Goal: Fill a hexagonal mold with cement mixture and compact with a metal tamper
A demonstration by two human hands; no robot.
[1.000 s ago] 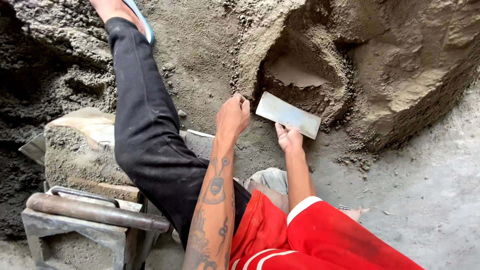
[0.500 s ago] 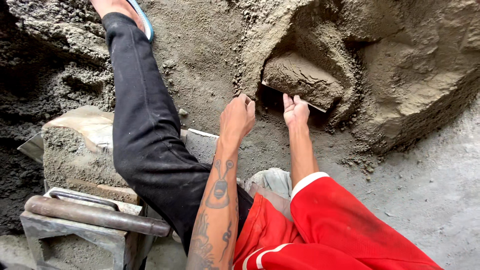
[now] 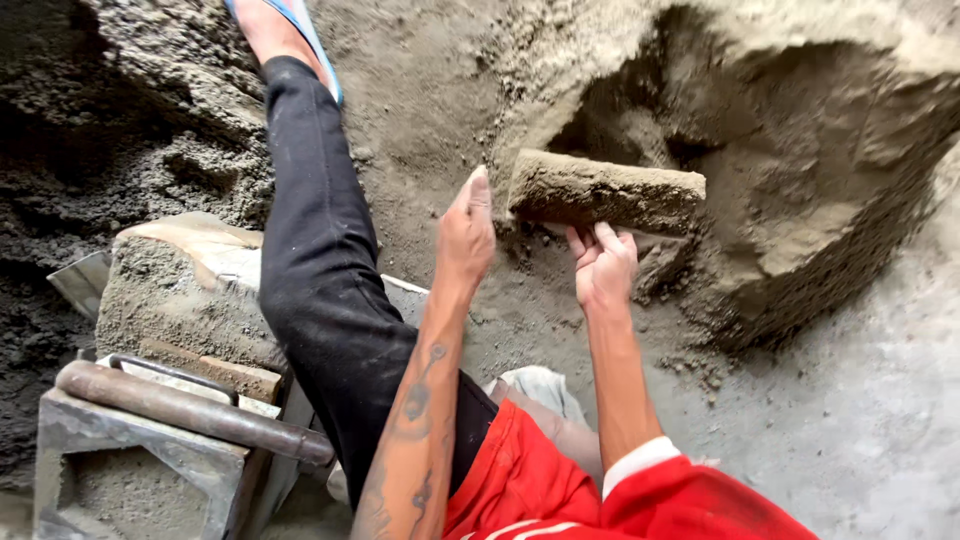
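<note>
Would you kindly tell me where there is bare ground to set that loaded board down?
Bare concrete floor lies right of the right hand, below the sand heap. The left is crowded: outstretched leg, block mould, dark mortar pile.

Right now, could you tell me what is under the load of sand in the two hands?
The sand load hides the flat board beneath it. The right hand grips its near edge; the left hand touches its left end.

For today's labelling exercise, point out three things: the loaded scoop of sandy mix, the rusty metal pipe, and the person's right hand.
loaded scoop of sandy mix (image 3: 605,192), head view, on the heaped mix's front face.
rusty metal pipe (image 3: 190,410), head view, mid-length of the tube.
right hand (image 3: 602,268), head view, on the hand's back.
</note>
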